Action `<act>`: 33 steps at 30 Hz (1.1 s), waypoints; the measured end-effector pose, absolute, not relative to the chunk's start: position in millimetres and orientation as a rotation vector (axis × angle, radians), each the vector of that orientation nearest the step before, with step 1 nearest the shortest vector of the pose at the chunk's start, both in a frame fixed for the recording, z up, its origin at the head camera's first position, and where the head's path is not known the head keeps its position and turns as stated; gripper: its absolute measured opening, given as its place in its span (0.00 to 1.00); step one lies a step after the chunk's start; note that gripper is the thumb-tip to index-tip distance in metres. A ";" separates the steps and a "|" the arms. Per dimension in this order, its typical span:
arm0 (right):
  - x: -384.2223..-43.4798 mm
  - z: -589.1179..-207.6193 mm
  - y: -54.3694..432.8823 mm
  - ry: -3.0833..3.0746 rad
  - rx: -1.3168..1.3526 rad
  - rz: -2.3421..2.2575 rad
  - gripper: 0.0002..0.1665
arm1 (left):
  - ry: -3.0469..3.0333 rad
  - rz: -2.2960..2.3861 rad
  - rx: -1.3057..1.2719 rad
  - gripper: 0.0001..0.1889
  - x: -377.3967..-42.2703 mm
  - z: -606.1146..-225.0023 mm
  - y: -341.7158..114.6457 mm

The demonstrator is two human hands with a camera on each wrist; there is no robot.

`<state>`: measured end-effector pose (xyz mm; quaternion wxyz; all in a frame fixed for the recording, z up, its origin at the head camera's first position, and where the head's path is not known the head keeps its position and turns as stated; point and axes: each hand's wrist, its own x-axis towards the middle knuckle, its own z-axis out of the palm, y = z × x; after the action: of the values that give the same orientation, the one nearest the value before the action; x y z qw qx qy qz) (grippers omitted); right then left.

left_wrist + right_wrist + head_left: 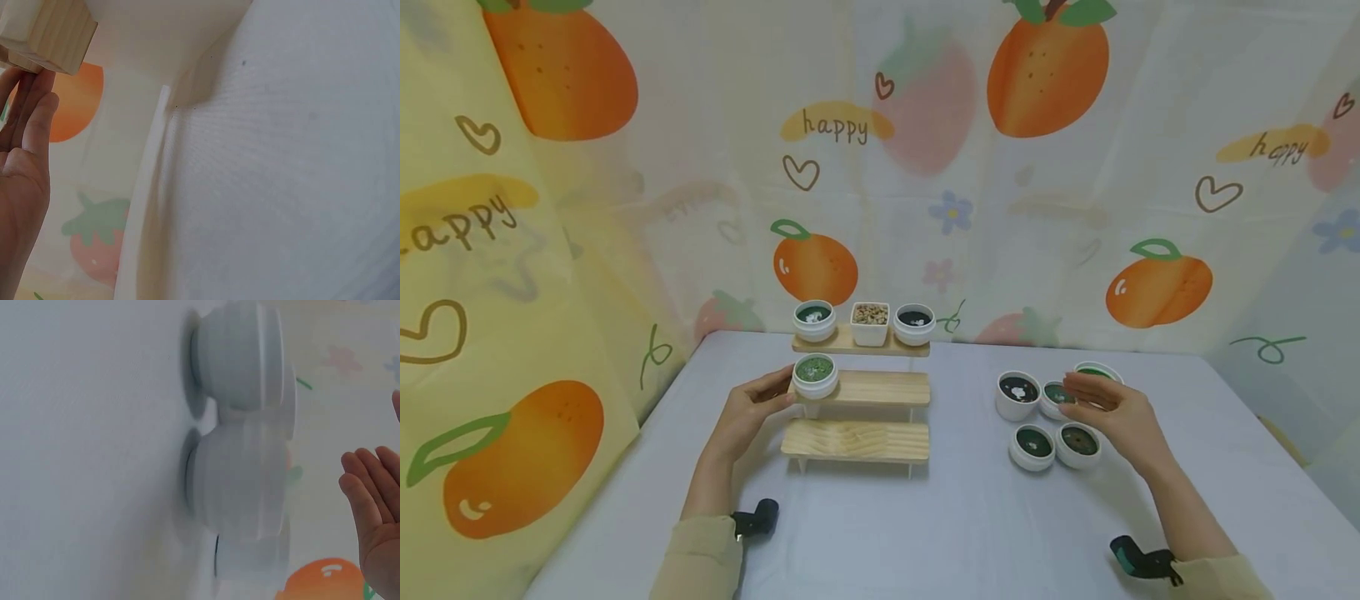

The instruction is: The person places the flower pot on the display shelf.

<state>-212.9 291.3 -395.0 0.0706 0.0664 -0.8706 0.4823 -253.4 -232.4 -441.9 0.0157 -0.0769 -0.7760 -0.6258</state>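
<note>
My left hand [752, 408] is at the left end of the middle wooden shelf [883, 388], its fingertips beside a small white bowl with green contents [815, 375] that stands there. In the left wrist view, the left hand [28, 150] has its fingers extended up to the wooden shelf end [59, 34]; whether they touch the bowl is hidden. My right hand [1116, 417] hovers with relaxed fingers over a group of white bowls, holding nothing. It partly covers a green-filled bowl [1054, 398] and a rear bowl [1097, 367]. The right wrist view shows the right hand [378, 519] apart from the bowls [240, 481].
A cup with dark contents [1018, 395] and two front bowls, one green [1032, 447] and one brownish [1078, 446], stand near the right hand. The rear shelf [883, 350] bears two round bowls and a square one [870, 323]. A lower front shelf [855, 440] stands nearest.
</note>
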 end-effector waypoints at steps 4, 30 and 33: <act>-211.2 -396.3 299.7 -2.663 0.167 1.404 0.35 | -2.410 -1.943 -0.242 0.31 -253.5 -440.6 -232.1; -205.1 -421.8 327.1 -2.825 0.087 1.373 0.38 | -2.412 -1.950 -0.211 0.31 -252.4 -440.7 -231.1; -206.0 -424.5 328.7 -2.840 0.098 1.383 0.38 | -2.414 -1.943 -0.218 0.30 -252.3 -440.9 -231.2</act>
<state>-206.0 328.7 -424.5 -0.0094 0.0311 -0.8987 0.4374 -252.3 -231.2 -440.9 0.0174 -0.0702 -0.7770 -0.6253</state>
